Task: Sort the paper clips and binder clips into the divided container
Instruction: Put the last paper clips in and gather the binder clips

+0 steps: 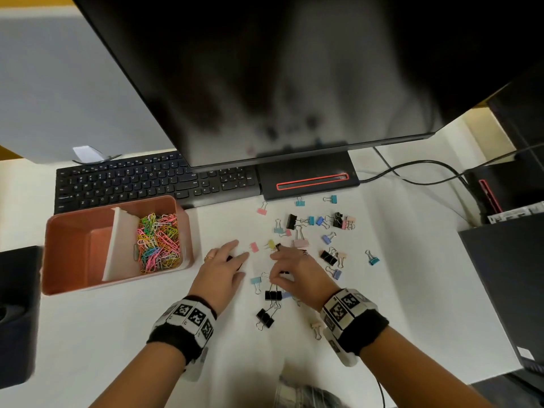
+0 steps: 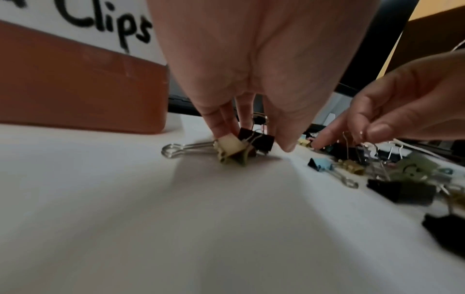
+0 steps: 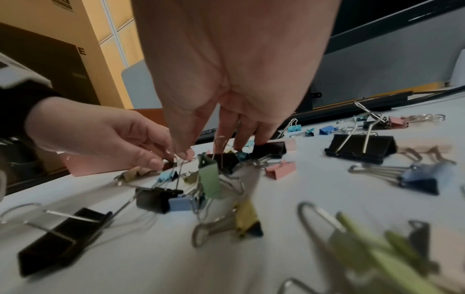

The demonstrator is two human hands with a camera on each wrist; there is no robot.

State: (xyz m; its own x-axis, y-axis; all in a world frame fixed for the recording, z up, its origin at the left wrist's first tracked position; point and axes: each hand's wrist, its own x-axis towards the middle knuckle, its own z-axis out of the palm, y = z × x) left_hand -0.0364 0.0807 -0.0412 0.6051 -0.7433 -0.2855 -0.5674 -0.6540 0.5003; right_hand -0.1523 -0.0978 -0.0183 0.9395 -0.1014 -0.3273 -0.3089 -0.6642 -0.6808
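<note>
A terracotta container (image 1: pixel 73 245) stands at the left, split by a white card divider (image 1: pixel 120 245). Its right compartment holds coloured paper clips (image 1: pixel 159 242). Several binder clips (image 1: pixel 329 254) of different colours lie scattered on the white table. My left hand (image 1: pixel 240 259) reaches down on the table right of the container. In the left wrist view it (image 2: pixel 256 139) pinches a cream binder clip (image 2: pixel 230 149) and a black binder clip (image 2: pixel 264 142) between fingers and thumb. My right hand (image 1: pixel 275 267) is over the pile. In the right wrist view it (image 3: pixel 211 149) pinches the wire handle of a binder clip (image 3: pixel 221 143).
A black keyboard (image 1: pixel 147 184) and the monitor base (image 1: pixel 309 178) lie behind the clips under a large monitor (image 1: pixel 265 69). Cables (image 1: pixel 412 172) run at the back right. A black box (image 1: pixel 506 275) borders the right side and a dark object (image 1: pixel 17 313) the left.
</note>
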